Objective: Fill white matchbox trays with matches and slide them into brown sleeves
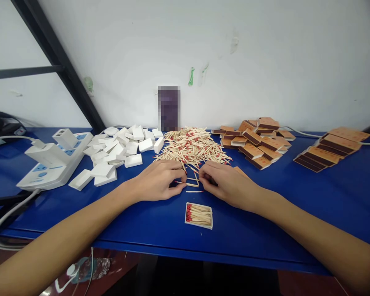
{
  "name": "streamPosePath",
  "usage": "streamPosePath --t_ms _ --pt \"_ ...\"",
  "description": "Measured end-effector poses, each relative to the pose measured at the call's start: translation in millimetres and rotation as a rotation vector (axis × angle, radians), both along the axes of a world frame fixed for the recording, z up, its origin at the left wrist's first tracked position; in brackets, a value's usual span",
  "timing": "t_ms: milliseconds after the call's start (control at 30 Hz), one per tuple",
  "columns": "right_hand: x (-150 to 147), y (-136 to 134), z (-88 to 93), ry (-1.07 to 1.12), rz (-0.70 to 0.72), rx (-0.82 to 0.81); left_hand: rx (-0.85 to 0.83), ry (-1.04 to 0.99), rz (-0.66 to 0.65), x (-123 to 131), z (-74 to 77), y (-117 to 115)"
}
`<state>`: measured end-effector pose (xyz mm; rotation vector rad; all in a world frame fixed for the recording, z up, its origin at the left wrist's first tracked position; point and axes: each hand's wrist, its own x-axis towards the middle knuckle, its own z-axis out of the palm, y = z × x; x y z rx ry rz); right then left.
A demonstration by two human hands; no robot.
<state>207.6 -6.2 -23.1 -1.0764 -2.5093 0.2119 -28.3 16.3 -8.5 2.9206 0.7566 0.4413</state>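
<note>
My left hand [163, 179] is closed in a pinch on matches [192, 185], their pale sticks pointing right from the fingertips. Opposite it, my right hand [223, 183] has its fingers curled and pinched at a slanting match [196, 176]; the fingers partly hide the grip. One loose match [194, 191] lies on the table just below the fingertips. Nearer to me sits a white matchbox tray [198, 225] holding a layer of matches, red heads to the left. Behind both hands rises a large heap of loose matches [193, 146].
White matchbox trays [114, 150] are piled at left, beside a power strip [54, 166] with plugged-in chargers. Orange-brown matchbox sleeves [259, 142] form a heap at right, with a fanned row of sleeves [331, 148] farther right. A pixelated dark rectangle [169, 109] stands against the wall.
</note>
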Motion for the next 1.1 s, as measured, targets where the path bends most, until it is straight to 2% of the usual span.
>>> streamPosePath --t_ms 200,333,500,633,767,967,1100 --pt "-2 -4 4.3 -0.001 0.012 0.04 0.001 0.001 -0.002 0 -0.4 0" --pt "-1 -2 -0.1 -0.037 0.085 0.081 -0.018 -0.002 -0.014 1 -0.6 0" --pt "1 -1 -1.8 -0.07 0.092 0.11 0.004 0.008 -0.005 2 -0.9 -1" --pt "1 -3 1.1 -0.027 0.075 0.139 0.025 0.002 -0.003 2 -1.2 -2" --pt "-2 1 -2.1 0.005 0.125 0.125 0.031 -0.043 0.016 5 -0.7 -5" --pt "-5 8 -10.0 -0.002 0.157 0.123 0.005 -0.042 -0.075 5 -0.4 -9" --pt "-3 5 -7.7 0.018 0.144 0.112 -0.01 -0.013 -0.077 4 0.3 -9"
